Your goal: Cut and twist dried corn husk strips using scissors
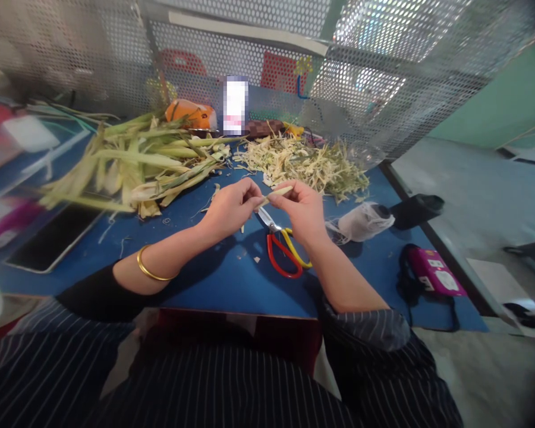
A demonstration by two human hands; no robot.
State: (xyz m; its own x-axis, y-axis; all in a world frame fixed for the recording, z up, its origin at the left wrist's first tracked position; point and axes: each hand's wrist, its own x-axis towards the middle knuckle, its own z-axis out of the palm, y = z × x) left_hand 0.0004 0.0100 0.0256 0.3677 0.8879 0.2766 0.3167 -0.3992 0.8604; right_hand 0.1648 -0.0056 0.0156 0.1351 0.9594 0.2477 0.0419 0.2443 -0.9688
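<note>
Head view: both hands meet above the middle of the blue flat surface [232, 285], and a short, narrow, pale green strip of plant husk [280, 192] runs between their fingertips. The left hand [234, 205] pinches the strip's near end between thumb and fingers, while the right hand [304, 211] pinches it further along, its pale tip slanting up past the right thumb. The two hands are close together, with the strip bridging them.

Just below the hands lie metal scissors with one red and one yellow handle loop [284, 246], their blades pointing up towards the left fingertips. Beyond the left hand spreads a heap of long green and yellowish husk leaves [138, 157]; beyond the right hand is a loose pile of pale, shredded husk pieces [298, 160]. To the right of the right forearm, a white thread-wrapped spool [365, 222] rests beside a black cylinder [418, 210], and nearer the surface's right edge sits a magenta box with white labels [436, 272]. A dark, flat, rectangular device [56, 238] lies left of the left hand, well apart from it.
</note>
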